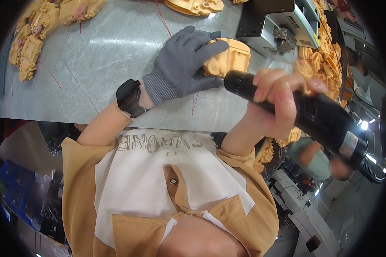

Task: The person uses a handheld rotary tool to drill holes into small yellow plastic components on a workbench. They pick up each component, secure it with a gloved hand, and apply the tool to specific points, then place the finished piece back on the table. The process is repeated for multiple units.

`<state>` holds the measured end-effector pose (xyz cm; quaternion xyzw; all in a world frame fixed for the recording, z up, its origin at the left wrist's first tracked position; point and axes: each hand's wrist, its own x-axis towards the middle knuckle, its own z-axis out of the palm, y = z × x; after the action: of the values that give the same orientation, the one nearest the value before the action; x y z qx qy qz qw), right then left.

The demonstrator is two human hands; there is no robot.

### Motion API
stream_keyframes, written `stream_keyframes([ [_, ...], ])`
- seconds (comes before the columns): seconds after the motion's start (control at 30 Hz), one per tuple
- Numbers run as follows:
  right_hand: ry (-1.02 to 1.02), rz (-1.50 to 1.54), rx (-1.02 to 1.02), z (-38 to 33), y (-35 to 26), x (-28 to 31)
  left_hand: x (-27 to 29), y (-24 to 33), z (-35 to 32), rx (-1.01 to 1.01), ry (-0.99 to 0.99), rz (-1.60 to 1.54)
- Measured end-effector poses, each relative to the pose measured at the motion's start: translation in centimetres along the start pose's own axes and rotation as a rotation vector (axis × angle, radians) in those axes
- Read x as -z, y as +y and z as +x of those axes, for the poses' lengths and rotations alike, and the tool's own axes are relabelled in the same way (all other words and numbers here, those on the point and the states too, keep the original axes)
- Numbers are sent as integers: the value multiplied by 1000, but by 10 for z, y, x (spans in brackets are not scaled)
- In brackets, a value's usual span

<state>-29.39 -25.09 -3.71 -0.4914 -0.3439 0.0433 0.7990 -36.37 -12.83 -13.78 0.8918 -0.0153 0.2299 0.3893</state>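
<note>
My left hand (180, 64), in a grey knitted glove, is closed around a yellow moulded plastic housing (237, 55) on the grey table. Its thumb lies along the near side and the fingers reach over the far side. Bare and raised, my right hand (278, 100) wraps round a black electric screwdriver (319, 115). The tool slants from the lower right, its narrower front end close beside the housing and the left thumb. I cannot make out its bit or whether it touches the housing.
Behind the housing stands a grey and black metal device (283, 34). Yellow parts (326, 60) are heaped at the right, and several yellow housings with red wires (30, 51) lie at the far left. Another yellow housing (195, 6) rests at the table's (103, 77) back. A person (311, 158) is at the right.
</note>
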Motion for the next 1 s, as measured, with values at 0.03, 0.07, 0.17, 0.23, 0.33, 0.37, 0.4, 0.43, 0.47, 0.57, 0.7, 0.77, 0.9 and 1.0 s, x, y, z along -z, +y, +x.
stream_keyframes([
  [0.03, 10, -14, -7, -1, 1, -1, 0, 0, 0, 1, -3, 1],
  [0.07, 19, -28, -14, -1, 1, -1, 0, 0, 0, 3, -4, 0],
  [0.17, 8, -51, -51, 1, 2, -1, 0, 0, -1, 5, -5, -5],
  [0.23, -2, -96, -58, 3, 1, -3, -1, 0, -1, 6, 1, -13],
  [0.33, 34, -91, -104, 1, -1, -8, -2, -1, 0, -21, 30, -9],
  [0.37, 55, -77, -126, 0, -2, -9, -2, -2, 0, -26, 22, -6],
  [0.4, 14, -62, -107, 1, -1, -8, -1, -1, 0, -30, 16, -4],
  [0.43, -27, -48, -87, 1, 1, -6, 0, -1, 0, -35, 10, -2],
  [0.47, -68, -34, -68, 1, 2, -4, -1, -2, -1, -28, -1, -1],
  [0.57, -171, -123, -81, 1, 3, -4, -2, -5, -2, -9, -17, -18],
  [0.7, -216, -123, -90, 4, 8, -4, -4, -6, -1, -13, 11, -51],
  [0.77, -152, -79, -141, 3, 9, -6, -6, -6, -3, -22, 29, -47],
  [0.9, -261, -227, -67, 1, 12, 4, -6, -6, -2, -30, 36, -41],
  [1.0, -236, -154, -63, 3, 7, 13, -3, -4, 4, -47, 60, -19],
])
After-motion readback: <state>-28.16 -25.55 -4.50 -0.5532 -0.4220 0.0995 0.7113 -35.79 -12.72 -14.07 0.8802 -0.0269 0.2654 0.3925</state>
